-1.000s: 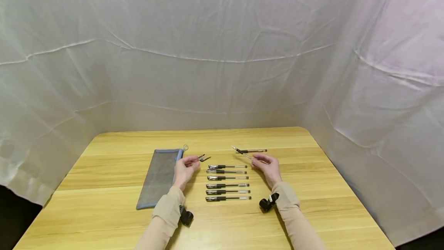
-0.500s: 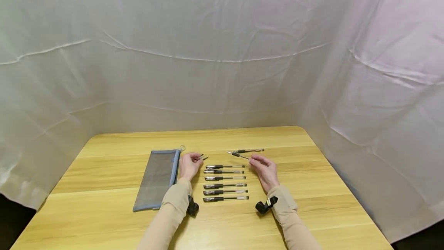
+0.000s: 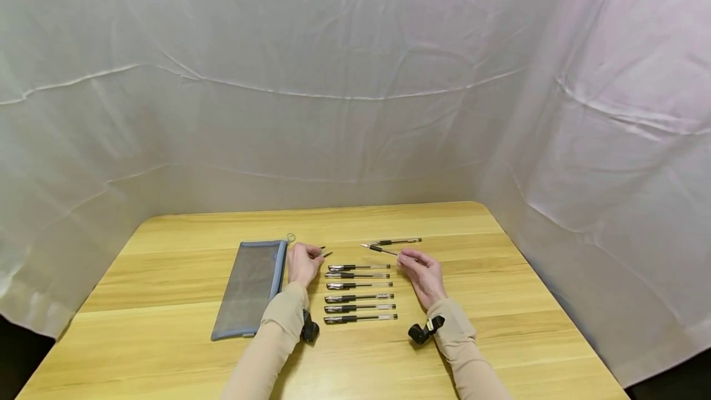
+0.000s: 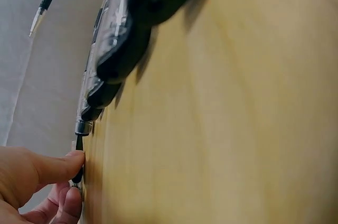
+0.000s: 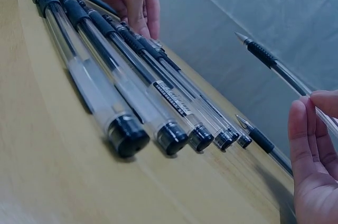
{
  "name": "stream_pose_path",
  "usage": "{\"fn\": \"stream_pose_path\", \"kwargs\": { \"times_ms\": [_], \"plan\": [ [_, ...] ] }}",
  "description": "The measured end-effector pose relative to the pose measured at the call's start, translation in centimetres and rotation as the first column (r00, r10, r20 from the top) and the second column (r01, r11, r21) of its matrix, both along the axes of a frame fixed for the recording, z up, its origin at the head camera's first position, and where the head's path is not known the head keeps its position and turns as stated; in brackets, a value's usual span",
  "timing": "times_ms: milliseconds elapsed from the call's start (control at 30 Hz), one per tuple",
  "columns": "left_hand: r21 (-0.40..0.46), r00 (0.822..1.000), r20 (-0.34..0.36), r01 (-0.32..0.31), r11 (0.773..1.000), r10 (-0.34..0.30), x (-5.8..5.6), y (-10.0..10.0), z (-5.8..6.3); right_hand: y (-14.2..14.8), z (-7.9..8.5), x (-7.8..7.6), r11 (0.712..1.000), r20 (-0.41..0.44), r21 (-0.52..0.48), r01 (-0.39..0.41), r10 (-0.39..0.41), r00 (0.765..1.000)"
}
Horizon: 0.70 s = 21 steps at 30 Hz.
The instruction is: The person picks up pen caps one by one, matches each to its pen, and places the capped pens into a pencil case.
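My left hand (image 3: pixel 302 264) is at the table beside the pouch, thumb and fingertips pinching a small dark pen cap (image 4: pixel 79 174). Two dark tips poke out past these fingers in the head view; whether both are held I cannot tell. My right hand (image 3: pixel 423 276) pinches the clear barrel of an uncapped gel pen (image 5: pixel 288 76) above the table, its metal point toward the left. Another uncapped pen (image 3: pixel 397 241) lies behind it. Between the hands, several capped black gel pens (image 3: pixel 350 297) lie in a row, caps to the left.
A grey mesh zip pouch (image 3: pixel 248 292) with blue edges lies flat left of the left hand, its pull ring (image 3: pixel 291 237) at the far corner. Pale cloth (image 3: pixel 344 141) hangs behind the wooden table (image 3: pixel 366 363) and along its sides.
My left hand has moved slightly right and turned its fingers down toward the table with the cap. In the right hand, the uncapped pen has tipped lower, nearer level.
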State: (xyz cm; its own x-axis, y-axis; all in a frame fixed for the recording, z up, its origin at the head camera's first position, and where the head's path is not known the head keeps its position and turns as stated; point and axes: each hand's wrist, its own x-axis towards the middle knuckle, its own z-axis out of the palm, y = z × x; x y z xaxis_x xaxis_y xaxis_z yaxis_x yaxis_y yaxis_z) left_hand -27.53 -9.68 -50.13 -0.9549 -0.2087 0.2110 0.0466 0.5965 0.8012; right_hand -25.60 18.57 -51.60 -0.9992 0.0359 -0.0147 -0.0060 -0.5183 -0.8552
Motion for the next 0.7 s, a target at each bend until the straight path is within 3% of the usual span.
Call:
{"fn": "stream_pose_path", "kwargs": {
  "times_ms": [700],
  "plan": [
    [-0.026, 1.0, -0.022, 0.012, 1.0, -0.013, 0.21, -0.05, -0.43, -0.16, 0.0, -0.18, 1.0, 0.006, 0.001, -0.008, 0.008, 1.0]
  ]
}}
